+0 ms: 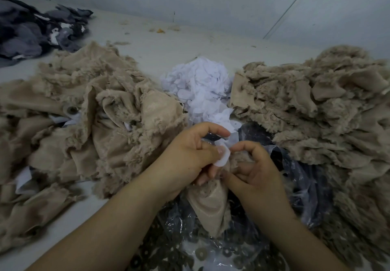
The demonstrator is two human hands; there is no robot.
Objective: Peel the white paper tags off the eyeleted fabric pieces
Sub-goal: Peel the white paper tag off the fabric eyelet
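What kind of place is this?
Probably a garment workshop table: heaps of beige frayed fabric pieces, a pile of peeled white paper tags, and a clear plastic bag of metal eyelet rings.

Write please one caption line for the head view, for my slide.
Both hands, left hand and right hand, peel a white paper tag off a beige fabric piece.

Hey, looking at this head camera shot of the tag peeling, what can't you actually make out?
- Head view: the eyelet on the held fabric piece is hidden by the left hand and right hand.
- How far the white paper tag is peeled: the fingers cover its joint with the fabric.
- The washers in the plastic bag: cut off by the bottom edge.
- The dark fabric pile: cut off by the left edge, blurred.
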